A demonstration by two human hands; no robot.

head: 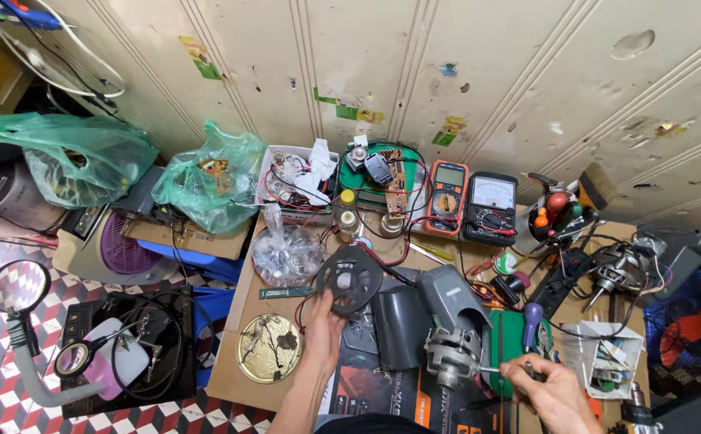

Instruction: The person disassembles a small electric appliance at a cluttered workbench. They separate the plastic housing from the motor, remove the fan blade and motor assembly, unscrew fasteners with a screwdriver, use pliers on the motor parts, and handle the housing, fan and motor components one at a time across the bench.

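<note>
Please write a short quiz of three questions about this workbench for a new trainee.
1. True or false: the left hand holds a round dark grille.
2. What lies beside the left hand? A) a round gold tin lid B) a book C) a cup
3. What colour is the case of the digital meter near the wall?

Key: 1 true; 2 A; 3 orange.
</note>
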